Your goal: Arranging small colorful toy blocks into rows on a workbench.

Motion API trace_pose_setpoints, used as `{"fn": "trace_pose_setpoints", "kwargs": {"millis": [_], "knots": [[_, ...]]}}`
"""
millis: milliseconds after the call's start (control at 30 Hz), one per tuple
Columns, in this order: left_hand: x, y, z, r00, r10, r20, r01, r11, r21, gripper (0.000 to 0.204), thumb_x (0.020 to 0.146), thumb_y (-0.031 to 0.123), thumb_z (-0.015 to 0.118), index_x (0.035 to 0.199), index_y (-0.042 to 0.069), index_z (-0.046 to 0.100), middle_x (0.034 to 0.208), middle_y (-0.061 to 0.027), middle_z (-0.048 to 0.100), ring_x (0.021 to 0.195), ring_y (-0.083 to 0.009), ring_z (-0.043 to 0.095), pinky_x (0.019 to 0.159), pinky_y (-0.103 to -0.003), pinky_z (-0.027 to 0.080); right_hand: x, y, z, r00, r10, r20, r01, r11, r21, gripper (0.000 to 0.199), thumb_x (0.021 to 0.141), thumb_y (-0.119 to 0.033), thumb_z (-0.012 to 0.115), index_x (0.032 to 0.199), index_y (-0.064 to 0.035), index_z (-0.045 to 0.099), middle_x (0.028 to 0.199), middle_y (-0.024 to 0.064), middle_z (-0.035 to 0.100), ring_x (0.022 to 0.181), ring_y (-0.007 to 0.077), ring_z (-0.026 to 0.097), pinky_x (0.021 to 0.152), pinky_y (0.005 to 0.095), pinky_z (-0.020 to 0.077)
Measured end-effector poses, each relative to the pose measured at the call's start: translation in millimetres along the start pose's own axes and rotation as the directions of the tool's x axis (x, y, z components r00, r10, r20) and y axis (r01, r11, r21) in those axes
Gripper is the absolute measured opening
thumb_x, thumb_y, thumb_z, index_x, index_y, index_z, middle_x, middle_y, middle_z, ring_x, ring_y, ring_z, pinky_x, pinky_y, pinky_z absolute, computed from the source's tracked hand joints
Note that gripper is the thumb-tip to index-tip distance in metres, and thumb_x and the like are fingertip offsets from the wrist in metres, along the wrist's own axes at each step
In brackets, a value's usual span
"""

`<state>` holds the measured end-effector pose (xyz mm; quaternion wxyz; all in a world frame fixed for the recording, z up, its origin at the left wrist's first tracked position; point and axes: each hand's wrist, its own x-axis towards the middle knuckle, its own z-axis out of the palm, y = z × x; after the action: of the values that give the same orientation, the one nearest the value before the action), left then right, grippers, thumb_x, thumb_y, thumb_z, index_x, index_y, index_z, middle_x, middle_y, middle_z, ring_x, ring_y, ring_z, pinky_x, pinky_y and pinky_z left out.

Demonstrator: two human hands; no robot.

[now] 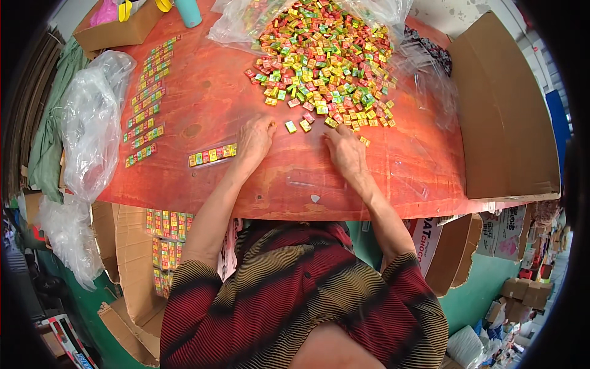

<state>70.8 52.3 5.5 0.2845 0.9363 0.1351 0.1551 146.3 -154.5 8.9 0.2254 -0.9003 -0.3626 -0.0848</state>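
Observation:
A large heap of small red, yellow and green boxes (332, 67) spreads over the far middle of the red table (203, 80). My left hand (255, 142) rests at the right end of a clear plastic strip tray holding a row of these boxes (212, 155). Its fingers are curled together, and whatever they hold is hidden. At the heap's near edge, my right hand (347, 149) has its fingertips closed on a small yellow box (330, 122). Between the hands lie a few loose boxes, among them a pale-topped one (291, 126) and a yellow one (305, 125).
Several filled strips (145, 117) line the table's left side beside a clear plastic bag (92, 123). An unfilled clear tray (313, 185) lies near the front edge. A tall cardboard box (510, 111) stands at right; an open carton (136, 258) with packed strips sits below left.

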Motion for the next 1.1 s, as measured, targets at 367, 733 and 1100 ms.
{"fn": "trace_pose_setpoints", "kwargs": {"millis": [367, 733, 1100], "knots": [[2.5, 13.8, -6.9, 0.971, -0.138, 0.194, 0.170, 0.973, -0.158, 0.017, 0.071, 0.009, 0.064, 0.085, 0.001, 0.061, 0.085, -0.0167, 0.063, 0.080, -0.0324, 0.060, 0.071, -0.041, 0.046, 46.5, -16.6, 8.6, 0.969, -0.246, 0.022, 0.247, 0.965, -0.093, 0.019, 0.076, -0.005, 0.049, 0.092, -0.0095, 0.058, 0.079, 0.0139, 0.056, 0.068, 0.0287, 0.061, 0.053, 0.0372, 0.0494], [0.9, 6.4, -12.1, 0.986, -0.009, 0.167, 0.000, 0.999, 0.051, 0.021, 0.066, 0.014, 0.070, 0.081, 0.002, 0.061, 0.080, -0.0169, 0.062, 0.074, -0.0294, 0.060, 0.064, -0.039, 0.045, 48.9, -16.1, 1.9, 0.988, -0.096, 0.121, 0.101, 0.994, -0.037, 0.013, 0.076, -0.007, 0.053, 0.087, -0.0074, 0.058, 0.082, 0.0161, 0.057, 0.071, 0.0312, 0.059, 0.059, 0.0403, 0.0484], [4.1, 4.3, -2.5, 0.995, 0.067, 0.070, -0.063, 0.996, -0.056, 0.028, 0.063, 0.016, 0.074, 0.077, 0.002, 0.055, 0.074, -0.0109, 0.054, 0.071, -0.0279, 0.056, 0.061, -0.038, 0.043, 45.2, -21.9, 19.2, 0.966, -0.247, 0.082, 0.237, 0.965, 0.114, 0.018, 0.069, -0.008, 0.061, 0.087, -0.0059, 0.059, 0.090, 0.0132, 0.054, 0.087, 0.0307, 0.052, 0.074, 0.0394, 0.0438]]}}
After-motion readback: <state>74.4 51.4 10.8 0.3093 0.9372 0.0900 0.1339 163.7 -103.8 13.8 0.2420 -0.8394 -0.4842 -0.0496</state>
